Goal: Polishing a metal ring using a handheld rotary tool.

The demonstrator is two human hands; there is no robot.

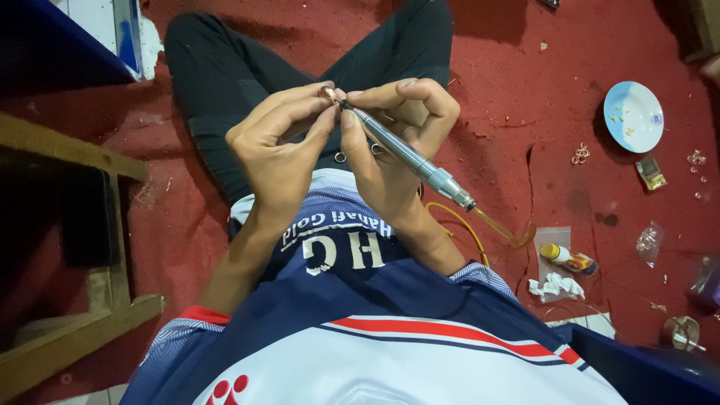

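Observation:
I sit cross-legged on a red carpet, both hands raised over my lap. My left hand [281, 142] pinches a small ring-like metal piece [328, 93] between thumb and fingertips. A slim silver pen-shaped tool [405, 150] is gripped in my right hand [390, 142], its tip touching the small piece. From the tool's rear end an amber hose [501, 229] curves down to the carpet.
A white and blue saucer [634, 116] lies on the carpet at the right. Small metal rings [580, 154], a small yellow bottle [568, 257], crumpled white tissue [555, 286] and little plastic bags [647, 240] are scattered near it. A wooden frame [75, 225] stands at the left.

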